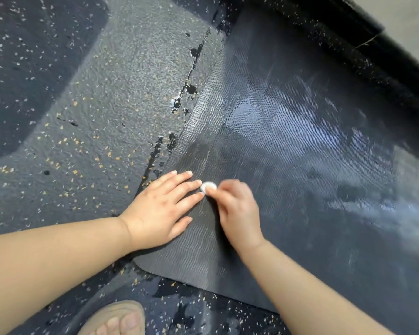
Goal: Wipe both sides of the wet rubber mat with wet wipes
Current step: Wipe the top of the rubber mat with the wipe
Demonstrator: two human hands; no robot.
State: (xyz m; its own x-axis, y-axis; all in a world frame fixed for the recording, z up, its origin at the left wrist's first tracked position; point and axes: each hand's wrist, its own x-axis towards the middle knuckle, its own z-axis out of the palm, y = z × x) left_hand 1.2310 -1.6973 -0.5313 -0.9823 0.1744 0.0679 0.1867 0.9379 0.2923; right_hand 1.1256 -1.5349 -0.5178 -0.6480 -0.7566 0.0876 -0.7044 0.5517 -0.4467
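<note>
Rubber mat (300, 165): dark, wavy ribs, wet sheen toward 2 o'clock, flat on speckled floor (82, 122). Your right hand (237, 209), kinda blurry, fingers curled, pinches tiny white wipe wad (208, 186) near mat's 9 o'clock edge. Your left hand (162, 209) flat, fingers straight, pressing mat right beside it.

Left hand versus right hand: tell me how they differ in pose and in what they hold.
The left hand lies flat, fingers straight and spread; the right hand has its fingers curled. The left hand holds nothing, while the right hand pinches a small white wipe. The left hand looks sharp; the right hand is blurred. Both are on the rubber mat, near its left edge.
</note>
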